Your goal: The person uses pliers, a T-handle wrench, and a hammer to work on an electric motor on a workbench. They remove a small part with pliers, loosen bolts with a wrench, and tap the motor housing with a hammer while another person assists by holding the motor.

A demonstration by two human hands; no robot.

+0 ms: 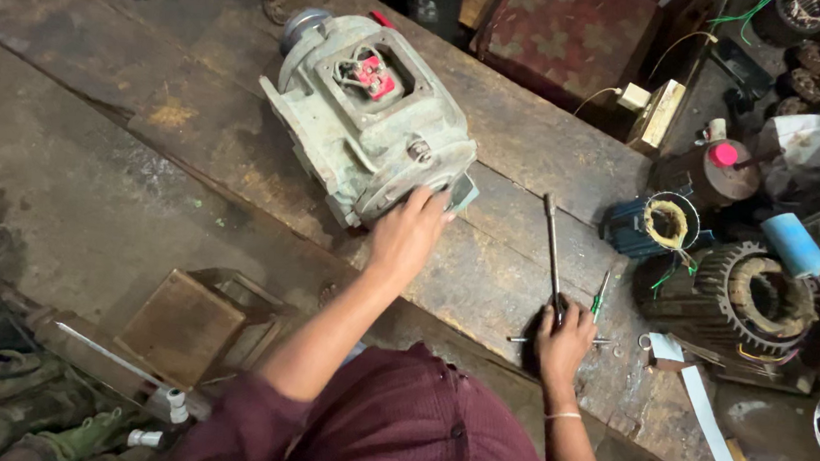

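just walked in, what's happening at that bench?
A person in a maroon shirt leans over a worn wooden bench. Their left hand rests on the near end of a grey-green electric motor housing, whose open terminal box shows red connectors. Their right hand grips the lower end of a long metal rod-like tool lying on the bench, beside a green-handled screwdriver. Stripped motor stators with windings sit to the right.
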